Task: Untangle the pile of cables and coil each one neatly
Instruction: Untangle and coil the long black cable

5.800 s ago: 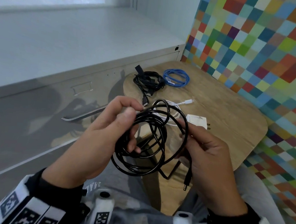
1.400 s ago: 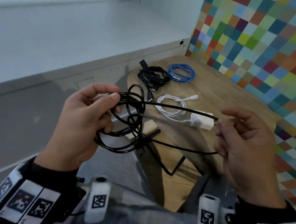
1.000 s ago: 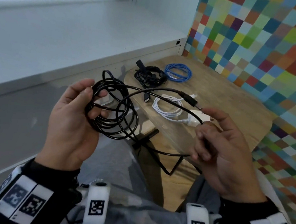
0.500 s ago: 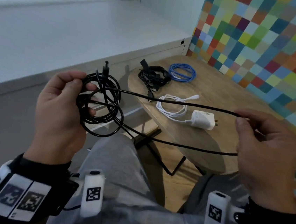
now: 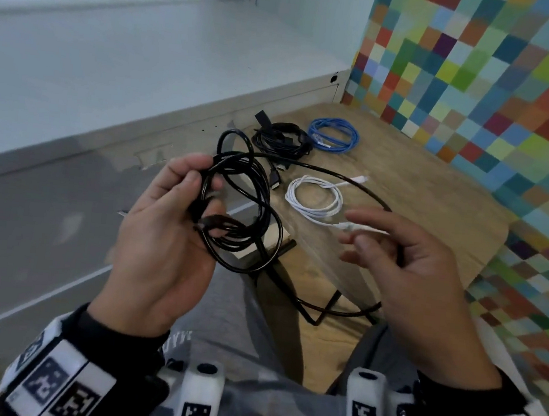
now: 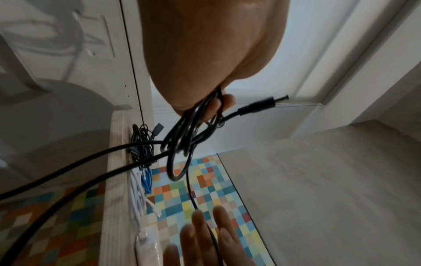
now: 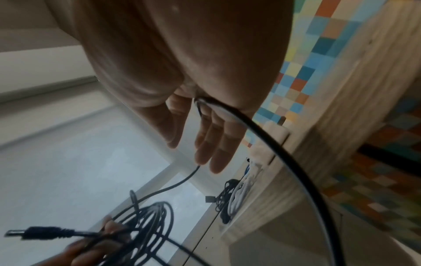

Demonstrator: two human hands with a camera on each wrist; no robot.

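My left hand [image 5: 193, 196] grips a loose coil of thin black cable [image 5: 239, 204] over my lap, fingers curled through the loops. The coil [image 6: 182, 136] hangs from those fingers in the left wrist view, and its barrel plug [image 6: 259, 106] sticks out sideways. From the coil a long loop arcs right and runs across the palm of my right hand [image 5: 397, 251]. That hand's fingers [image 7: 205, 140] are straight and spread, and the cable [image 7: 262, 144] lies loose against the palm.
On the round wooden table [image 5: 436, 197] lie a coiled black cable [image 5: 282, 139], a coiled blue cable [image 5: 333, 136] and a white cable [image 5: 314, 200], its charger partly behind my right fingers. A white cabinet [image 5: 64, 192] stands left, a checkered wall [image 5: 483, 77] right.
My right hand has come back in from the far right and its fingers have straightened off the cable. The taut strand has slackened into a wide loop. The left hand still holds the coil.
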